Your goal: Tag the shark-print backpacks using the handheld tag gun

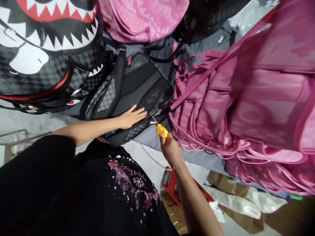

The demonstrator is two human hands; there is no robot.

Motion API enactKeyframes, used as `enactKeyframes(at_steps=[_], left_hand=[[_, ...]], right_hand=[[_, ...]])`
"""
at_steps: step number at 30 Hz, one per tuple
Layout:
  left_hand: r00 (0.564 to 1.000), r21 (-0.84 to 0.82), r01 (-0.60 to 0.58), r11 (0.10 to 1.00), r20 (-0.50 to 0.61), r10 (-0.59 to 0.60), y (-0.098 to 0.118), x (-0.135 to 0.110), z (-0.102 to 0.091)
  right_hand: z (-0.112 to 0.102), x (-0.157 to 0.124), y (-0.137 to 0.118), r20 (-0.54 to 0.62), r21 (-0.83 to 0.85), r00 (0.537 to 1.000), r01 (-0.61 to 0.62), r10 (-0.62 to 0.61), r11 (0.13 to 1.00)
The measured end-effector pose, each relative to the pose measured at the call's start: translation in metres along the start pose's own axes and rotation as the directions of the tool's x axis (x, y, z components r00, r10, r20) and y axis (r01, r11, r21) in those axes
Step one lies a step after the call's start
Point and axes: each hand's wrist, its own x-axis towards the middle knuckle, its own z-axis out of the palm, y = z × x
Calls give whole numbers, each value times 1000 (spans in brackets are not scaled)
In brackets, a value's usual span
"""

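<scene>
A black backpack (pixel 140 82) with a grey checkered pattern lies on the dark cloth in front of me, its padded back panel facing up. My left hand (pixel 133 117) rests flat on its lower part, fingers spread. A yellow-handled tool (pixel 161 130) with a thin metal shaft is gripped in my right hand (pixel 169 146). The shaft points up and left, its tip at the backpack's lower right edge, close to my left fingertips. Whether the tip touches the fabric I cannot tell.
Shark-mouth checkered bags (pixel 56 65) stand at the left. A pink bag (pixel 145 19) lies behind, and a large heap of pink backpacks (pixel 246 98) fills the right. Below are a red plastic stool (pixel 172 186), cardboard (pixel 226 183), plastic wrapping (pixel 241 203) and a metal frame (pixel 14 141).
</scene>
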Motion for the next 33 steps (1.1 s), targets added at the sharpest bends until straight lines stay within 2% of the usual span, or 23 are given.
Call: enactKeyframes(at_steps=[1,2,3,5,6,8,11,14,16,19,21,24,25,26,28,29,30,31,33], left_hand=[[994,-42,-88,995,58,90,-2,-10,1],[988,-78,-130,988,69,136,-5,-18,1],[991,-97,-127,987,35,131,-8,-24,0],[992,-108,13,994,-125,-27,-9,-25,-4],[973,-118,103,988,-196,-125,-6,-23,-6],[940,-133,211,968,-244,-238,9,-19,-5],[952,-109,226,968,-184,-243,38,-23,5],[954,-58,208,976,-209,-216,49,-32,16],[944,-19,215,977,-253,-212,43,-33,17],[923,20,248,969,-309,-230,23,-19,9],[887,9,293,956,-376,-268,12,-3,3],[808,-66,397,916,-448,-382,6,16,0],[806,-79,405,911,-439,-397,7,18,1],[830,-73,381,922,-413,-376,8,19,3],[916,-19,243,970,-326,-236,8,16,7],[945,5,166,986,-288,-158,6,15,7],[953,18,127,992,-278,-117,3,15,6],[943,18,147,989,-304,-135,-1,16,4],[871,-14,296,955,-406,-276,-8,20,0]], right_hand=[[-1,1,1,18,-1,1000,14,-14,1000],[-2,3,1,34,-5,999,29,-29,1000],[-4,5,0,37,-16,999,35,-35,999],[-10,9,-4,23,-61,999,24,-23,998],[-13,11,-6,21,-93,999,29,-28,995],[-20,14,-12,34,-162,997,69,-65,984],[-29,19,-20,13,-231,996,92,-92,968],[-36,23,-24,3,-264,993,112,-115,958],[-38,25,-25,17,-268,990,137,-138,954],[-39,28,-24,12,-260,992,125,-126,958],[-40,29,-24,1,-261,993,115,-119,958],[-40,28,-24,17,-253,995,99,-98,962],[-40,28,-24,37,-246,995,98,-92,964],[-40,27,-23,55,-239,995,94,-83,966],[-39,25,-22,69,-228,996,76,-62,971],[-39,24,-21,66,-226,996,65,-52,972],[-37,23,-20,66,-222,997,59,-45,973],[-36,22,-19,66,-218,997,53,-40,974],[-33,21,-17,51,-203,998,40,-30,978]])
